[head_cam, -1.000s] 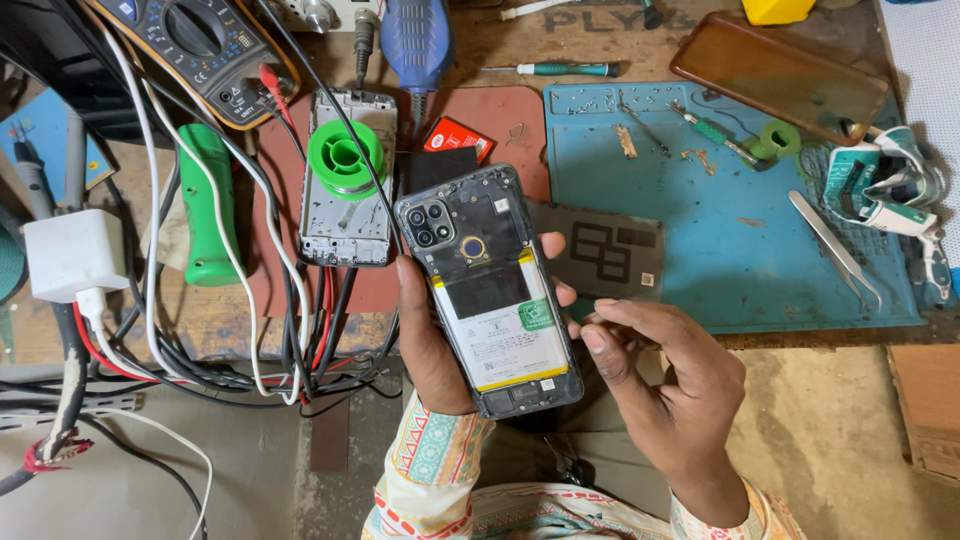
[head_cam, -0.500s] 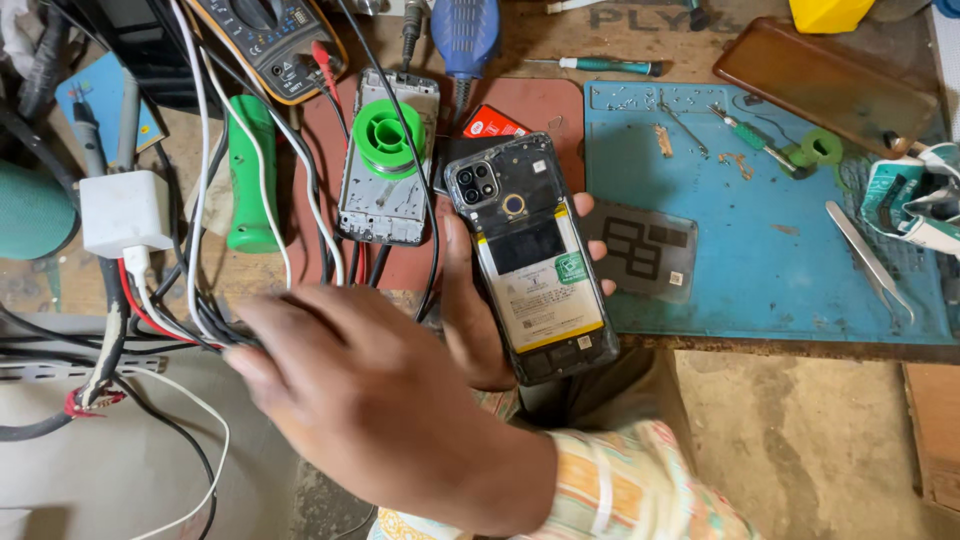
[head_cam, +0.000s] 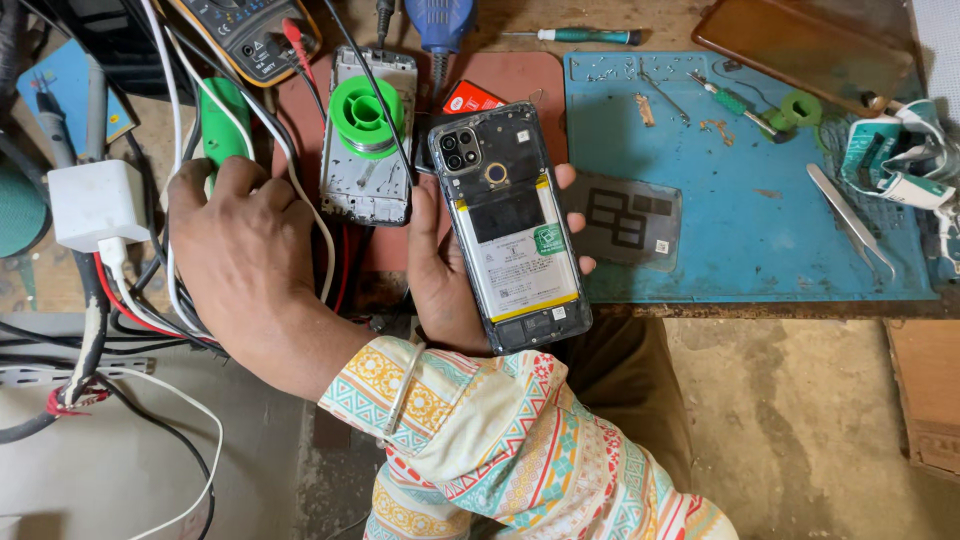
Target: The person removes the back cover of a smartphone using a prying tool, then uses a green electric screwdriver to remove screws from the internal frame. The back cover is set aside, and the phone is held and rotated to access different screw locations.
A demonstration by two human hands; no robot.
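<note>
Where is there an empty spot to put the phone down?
The blue mat is bare between the grey plate and the tweezers. The left side is crowded: cables, white charger, green spool, with the right hand among them. The left hand holds the phone.

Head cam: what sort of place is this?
Most likely a phone repair bench. An opened phone with its back cover off is held over a blue work mat; a multimeter, tweezers, a screwdriver and a green solder spool lie around it.
</note>
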